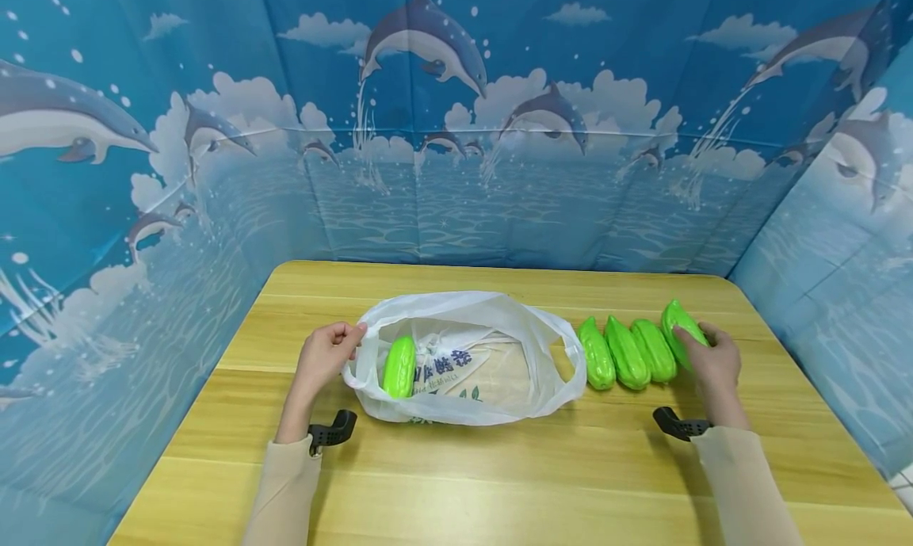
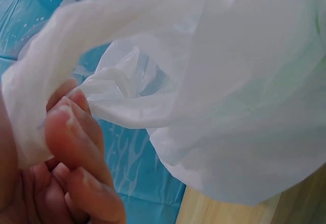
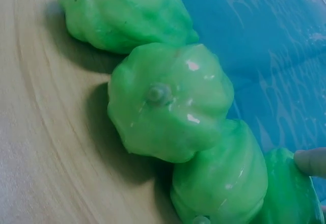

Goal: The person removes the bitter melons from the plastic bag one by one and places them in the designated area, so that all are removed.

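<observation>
A white plastic bag (image 1: 464,410) with printed lettering lies on the table, its mouth spread wide. My left hand (image 1: 324,356) pinches the bag's left handle (image 2: 46,51) between thumb and fingers. Inside the bag, toward its left end, lies a glossy green bitter melon (image 1: 399,368). At the right, my right hand (image 1: 716,364) grips another bitter melon (image 1: 681,328), the rightmost of a row; whether it is off the table I cannot tell. Three more bitter melons (image 1: 628,354) lie side by side between the bag and that hand. In the right wrist view, only a fingertip (image 3: 311,162) shows on the held melon.
Everything sits on a light wooden table (image 1: 456,490). A blue curtain (image 1: 442,197) printed with dolphins stands behind the table and along both sides. The bag's right handle (image 1: 574,364) reaches close to the nearest melon of the row.
</observation>
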`<action>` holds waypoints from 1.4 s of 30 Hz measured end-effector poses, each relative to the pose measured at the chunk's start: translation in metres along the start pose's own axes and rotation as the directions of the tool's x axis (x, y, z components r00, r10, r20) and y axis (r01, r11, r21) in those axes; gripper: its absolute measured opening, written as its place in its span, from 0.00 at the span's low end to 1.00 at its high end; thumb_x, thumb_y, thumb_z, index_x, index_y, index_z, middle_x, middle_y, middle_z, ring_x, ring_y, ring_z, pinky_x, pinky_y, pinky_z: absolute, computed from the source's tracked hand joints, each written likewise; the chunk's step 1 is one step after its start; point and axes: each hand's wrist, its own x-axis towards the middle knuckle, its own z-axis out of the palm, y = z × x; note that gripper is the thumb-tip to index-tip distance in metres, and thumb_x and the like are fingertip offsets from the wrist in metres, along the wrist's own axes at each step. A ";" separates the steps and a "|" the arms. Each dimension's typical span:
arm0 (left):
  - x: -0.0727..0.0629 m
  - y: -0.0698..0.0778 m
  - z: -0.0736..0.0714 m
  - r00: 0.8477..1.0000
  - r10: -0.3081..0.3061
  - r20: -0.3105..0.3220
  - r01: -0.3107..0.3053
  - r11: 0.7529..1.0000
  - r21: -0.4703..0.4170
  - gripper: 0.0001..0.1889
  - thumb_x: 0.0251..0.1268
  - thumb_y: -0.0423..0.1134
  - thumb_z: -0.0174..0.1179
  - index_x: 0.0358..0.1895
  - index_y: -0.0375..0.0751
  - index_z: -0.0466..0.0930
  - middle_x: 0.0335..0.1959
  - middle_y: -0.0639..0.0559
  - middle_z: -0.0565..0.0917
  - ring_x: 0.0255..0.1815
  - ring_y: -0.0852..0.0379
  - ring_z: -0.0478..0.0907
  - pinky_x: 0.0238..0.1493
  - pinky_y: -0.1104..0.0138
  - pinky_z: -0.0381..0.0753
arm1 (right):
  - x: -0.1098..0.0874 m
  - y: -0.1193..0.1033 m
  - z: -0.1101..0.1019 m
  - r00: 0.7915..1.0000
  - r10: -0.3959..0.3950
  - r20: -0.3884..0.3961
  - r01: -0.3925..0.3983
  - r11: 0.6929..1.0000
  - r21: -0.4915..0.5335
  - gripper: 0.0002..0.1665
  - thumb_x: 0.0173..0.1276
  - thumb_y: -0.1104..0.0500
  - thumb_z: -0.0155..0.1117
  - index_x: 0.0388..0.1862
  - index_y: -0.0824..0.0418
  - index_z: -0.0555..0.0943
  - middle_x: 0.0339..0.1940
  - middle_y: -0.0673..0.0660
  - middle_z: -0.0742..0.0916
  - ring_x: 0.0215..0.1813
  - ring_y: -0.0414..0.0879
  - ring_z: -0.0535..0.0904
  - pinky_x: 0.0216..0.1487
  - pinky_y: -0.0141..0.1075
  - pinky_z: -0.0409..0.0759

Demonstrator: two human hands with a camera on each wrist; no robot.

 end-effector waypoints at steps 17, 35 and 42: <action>0.001 0.001 0.001 1.000 0.010 -0.003 -0.010 1.000 -0.015 0.22 0.67 0.56 0.55 0.25 0.40 0.77 0.15 0.49 0.74 0.16 0.52 0.65 0.19 0.66 0.62 | 0.005 0.009 0.002 1.000 0.013 -0.009 -0.013 0.999 -0.045 0.47 0.68 0.38 0.52 0.74 0.65 0.54 0.74 0.66 0.57 0.72 0.64 0.49 0.64 0.63 0.35; 0.001 0.000 0.001 1.000 0.009 -0.009 -0.009 1.000 -0.010 0.22 0.67 0.55 0.56 0.24 0.40 0.77 0.15 0.49 0.74 0.16 0.52 0.65 0.19 0.66 0.62 | 0.007 0.014 0.003 0.999 0.037 0.024 -0.036 0.998 -0.046 0.46 0.69 0.38 0.49 0.75 0.65 0.51 0.74 0.67 0.55 0.72 0.66 0.45 0.63 0.65 0.31; 0.000 -0.001 0.001 1.000 0.012 -0.010 -0.012 1.000 -0.012 0.21 0.67 0.54 0.56 0.24 0.40 0.76 0.15 0.49 0.74 0.16 0.51 0.65 0.18 0.67 0.62 | 0.010 0.017 0.004 0.999 0.030 0.015 -0.029 0.998 -0.057 0.46 0.69 0.38 0.49 0.74 0.65 0.52 0.74 0.68 0.55 0.72 0.66 0.46 0.62 0.65 0.29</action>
